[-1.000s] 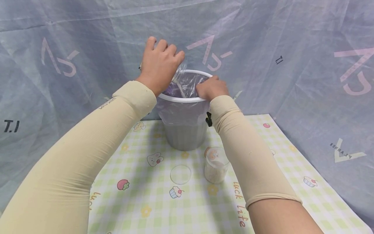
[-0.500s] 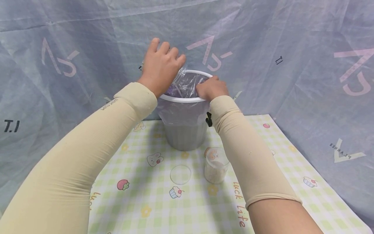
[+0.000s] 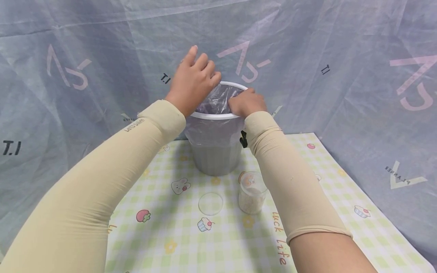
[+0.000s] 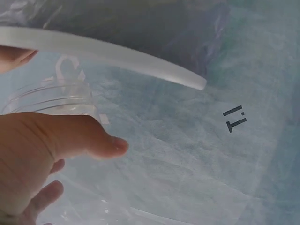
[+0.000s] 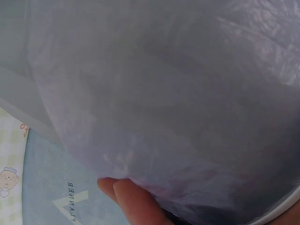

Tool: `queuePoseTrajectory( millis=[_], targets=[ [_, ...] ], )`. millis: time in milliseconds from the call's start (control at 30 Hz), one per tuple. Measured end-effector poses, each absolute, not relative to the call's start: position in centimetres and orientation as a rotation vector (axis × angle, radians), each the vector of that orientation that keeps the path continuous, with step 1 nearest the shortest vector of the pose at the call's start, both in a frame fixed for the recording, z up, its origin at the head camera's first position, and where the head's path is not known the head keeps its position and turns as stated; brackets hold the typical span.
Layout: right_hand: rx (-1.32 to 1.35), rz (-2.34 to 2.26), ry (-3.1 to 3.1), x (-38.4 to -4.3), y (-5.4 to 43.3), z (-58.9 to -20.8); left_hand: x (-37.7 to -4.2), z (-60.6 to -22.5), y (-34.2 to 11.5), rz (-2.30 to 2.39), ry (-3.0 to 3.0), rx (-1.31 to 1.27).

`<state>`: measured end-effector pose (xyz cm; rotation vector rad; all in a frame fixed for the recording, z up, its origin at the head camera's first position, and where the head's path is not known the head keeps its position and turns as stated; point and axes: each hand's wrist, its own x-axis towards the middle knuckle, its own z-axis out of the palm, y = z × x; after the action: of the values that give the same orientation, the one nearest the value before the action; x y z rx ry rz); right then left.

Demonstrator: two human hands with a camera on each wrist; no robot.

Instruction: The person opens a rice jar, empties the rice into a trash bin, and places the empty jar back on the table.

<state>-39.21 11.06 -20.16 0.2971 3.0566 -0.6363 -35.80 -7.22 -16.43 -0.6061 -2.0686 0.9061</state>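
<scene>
My left hand (image 3: 196, 81) is raised at the left of the bin, fingers curled round a clear plastic jar. In the left wrist view the jar's threaded neck (image 4: 56, 101) shows beyond the thumb, close beside the bin's white rim (image 4: 103, 56). From the head camera the left hand hides the jar. My right hand (image 3: 248, 103) grips the right side of the rim of a grey bin (image 3: 216, 155), which is lined with a clear bag (image 5: 140, 93). The right wrist view catches only part of its fingers (image 5: 136, 201) at the bag.
A second clear jar (image 3: 252, 199) with pale grains inside stands before the bin, near the right forearm. Left of it lies a round clear lid (image 3: 210, 204). A checked cloth (image 3: 184, 242) covers the table, and a grey-blue sheet (image 3: 307, 45) hangs behind.
My left hand has shifted right and slightly down, turning a little. The pale stream seen falling into the bin one second ago no longer shows. The right hand has stayed at the rim.
</scene>
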Motion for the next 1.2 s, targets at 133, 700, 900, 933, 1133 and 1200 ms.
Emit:
queuePoseTrajectory(
  millis=[133, 700, 900, 933, 1133, 1200],
  targets=[
    [0.306, -0.647, 3.051, -39.2, 11.1, -20.1, -36.1, -16.9, -7.1, 1.000, -2.041, -0.638],
    [0.304, -0.657, 3.061, -39.2, 11.1, -20.0, -37.1, -19.4, -6.4, 1.282, -1.876, -0.716],
    [0.297, -0.656, 3.063, -39.3, 11.2, -20.0, -37.1, -19.5, -6.4, 1.274, -1.904, -0.697],
    [0.298, -0.656, 3.063, -39.3, 11.2, -20.0, -37.1, -19.5, -6.4, 1.272, -1.904, -0.697],
    [0.300, -0.647, 3.054, -39.1, 11.3, -20.2, -36.6, -18.7, -6.1, 1.226, -1.989, -0.652],
    [0.288, -0.655, 3.053, -38.9, 11.3, -20.1, -36.4, -17.9, -6.1, 1.187, -2.004, -0.609]
  ],
)
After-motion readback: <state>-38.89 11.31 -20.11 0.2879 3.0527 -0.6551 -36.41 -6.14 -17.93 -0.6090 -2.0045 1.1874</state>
